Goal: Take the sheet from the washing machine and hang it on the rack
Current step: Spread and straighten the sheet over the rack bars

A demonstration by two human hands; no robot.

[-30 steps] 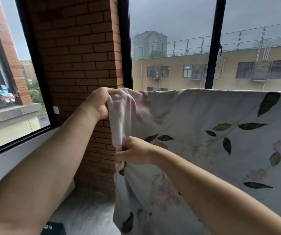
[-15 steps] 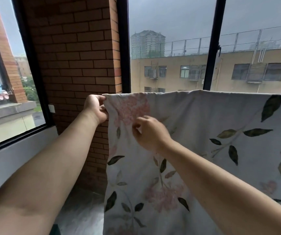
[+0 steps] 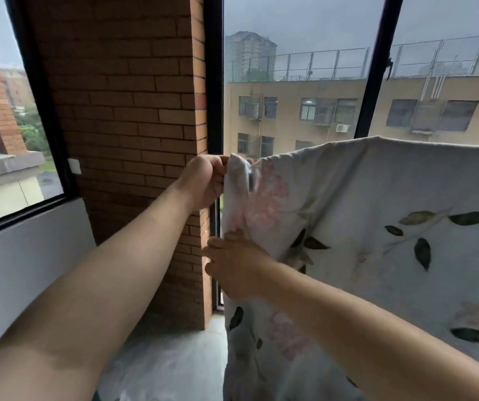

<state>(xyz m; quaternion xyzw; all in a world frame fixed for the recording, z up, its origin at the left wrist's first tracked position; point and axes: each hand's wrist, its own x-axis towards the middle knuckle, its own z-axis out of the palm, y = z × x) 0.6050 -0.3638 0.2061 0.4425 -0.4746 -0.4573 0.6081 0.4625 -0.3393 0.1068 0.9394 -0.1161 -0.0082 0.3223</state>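
Two sets of fingers work on the left edge of the sheet (image 3: 362,212). The fingers (image 3: 218,170) of the left hand (image 3: 202,182) are curled and pinch the top left corner of the cloth, which is bunched there. The right hand (image 3: 234,267) is lower on the same edge, and its fingers are curled around a fold of the fabric. The sheet is white with pink flowers and dark leaves. Its top edge runs to the right in a line and the rest hangs down toward the floor (image 3: 168,357); what carries it is hidden by the cloth. Behind the left hand stand a brick wall (image 3: 122,111) and a black window frame (image 3: 213,82), and through the glass a beige building (image 3: 304,91) shows.
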